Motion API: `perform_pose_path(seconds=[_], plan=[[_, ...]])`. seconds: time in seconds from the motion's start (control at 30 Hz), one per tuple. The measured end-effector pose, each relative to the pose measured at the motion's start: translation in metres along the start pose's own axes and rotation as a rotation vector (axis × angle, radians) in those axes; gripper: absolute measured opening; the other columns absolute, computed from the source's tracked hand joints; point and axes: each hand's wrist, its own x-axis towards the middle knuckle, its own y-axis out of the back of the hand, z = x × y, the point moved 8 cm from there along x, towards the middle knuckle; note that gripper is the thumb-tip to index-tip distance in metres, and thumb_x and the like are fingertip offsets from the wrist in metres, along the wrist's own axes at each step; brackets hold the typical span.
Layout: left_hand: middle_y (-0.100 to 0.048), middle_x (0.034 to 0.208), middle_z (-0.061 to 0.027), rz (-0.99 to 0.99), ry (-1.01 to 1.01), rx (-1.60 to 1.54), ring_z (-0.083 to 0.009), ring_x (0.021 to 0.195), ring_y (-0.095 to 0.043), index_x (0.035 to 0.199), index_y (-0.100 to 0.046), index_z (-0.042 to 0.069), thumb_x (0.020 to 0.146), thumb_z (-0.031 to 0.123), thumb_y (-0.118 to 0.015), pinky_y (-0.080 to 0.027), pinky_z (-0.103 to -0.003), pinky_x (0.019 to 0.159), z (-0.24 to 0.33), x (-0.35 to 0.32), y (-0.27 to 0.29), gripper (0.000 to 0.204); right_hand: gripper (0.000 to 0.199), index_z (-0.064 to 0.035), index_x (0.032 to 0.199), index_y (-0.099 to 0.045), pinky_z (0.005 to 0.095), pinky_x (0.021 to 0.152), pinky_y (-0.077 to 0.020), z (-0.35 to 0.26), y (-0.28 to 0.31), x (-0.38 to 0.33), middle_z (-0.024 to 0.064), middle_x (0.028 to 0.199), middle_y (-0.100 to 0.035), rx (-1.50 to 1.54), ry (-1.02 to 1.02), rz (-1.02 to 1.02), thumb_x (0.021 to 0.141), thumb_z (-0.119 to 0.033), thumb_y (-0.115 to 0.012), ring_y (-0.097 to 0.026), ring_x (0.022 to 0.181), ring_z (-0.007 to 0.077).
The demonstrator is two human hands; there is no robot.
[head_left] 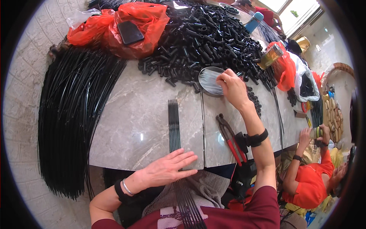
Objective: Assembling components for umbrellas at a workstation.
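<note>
My left hand [167,167] lies flat with its fingers stretched out across a row of thin black rods [174,122]. The rods lie side by side on the table's front edge, and their near ends run down over my lap. My right hand [231,87] reaches to a round metal tin [201,78] filled with thin, whitish see-through strips [210,81]. Its thumb and fingers are pinched together over the strips; what is between the fingertips is too small to make out. Red-handled pincers [231,139] lie on the table near my right forearm.
A large heap of short black tubes [206,36] covers the table's far side. Long black rods [72,122] hang over the left edge. A phone [130,32] rests on a red plastic bag [152,19]. A co-worker in orange [310,183] holds a jar at the right.
</note>
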Motion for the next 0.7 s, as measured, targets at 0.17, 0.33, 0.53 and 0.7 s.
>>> perform_pose_path(seconds=[0.17,0.33,0.53,0.7], plan=[[-0.036,0.146,-0.0146,0.009,0.032,-0.029,-0.0284,0.136,-0.035,0.133,-0.049,0.017,0.076,0.009,-0.060,-0.027,-0.045,0.114,-0.003,0.000,0.004,0.058,0.009,-0.0041,0.090,-0.063,0.0381,0.073,-0.0493,-0.049,0.020,0.001,0.0102,0.088,-0.059,0.170,0.143,0.036,0.085,-0.011,-0.060,-0.061,0.085,0.0297],[-0.036,0.146,-0.0153,0.016,0.001,-0.060,-0.0285,0.138,-0.032,0.134,-0.048,0.016,0.077,0.008,-0.059,-0.025,-0.045,0.115,-0.002,0.001,0.005,0.058,0.008,-0.0025,0.087,-0.063,0.0387,0.074,-0.0495,-0.095,-0.022,-0.018,0.0105,0.086,-0.060,0.083,0.279,-0.151,0.080,-0.004,-0.058,-0.059,0.089,0.0283],[-0.036,0.145,-0.0161,0.038,0.007,-0.100,-0.0287,0.138,-0.031,0.133,-0.048,0.015,0.078,0.005,-0.057,-0.025,-0.045,0.115,-0.002,-0.001,0.005,0.057,0.009,-0.0045,0.084,-0.063,0.0367,0.071,-0.0505,-0.098,-0.039,-0.019,0.0070,0.084,-0.059,-0.026,0.331,-0.167,0.075,-0.005,-0.060,-0.058,0.088,0.0248],[-0.037,0.145,-0.0160,0.038,0.012,-0.110,-0.0286,0.138,-0.031,0.131,-0.050,0.015,0.078,0.004,-0.056,-0.025,-0.045,0.115,-0.002,-0.001,0.006,0.054,0.006,-0.0054,0.082,-0.063,0.0364,0.070,-0.0507,-0.103,-0.042,-0.019,0.0064,0.084,-0.059,-0.036,0.361,-0.154,0.077,-0.006,-0.059,-0.058,0.087,0.0243]])
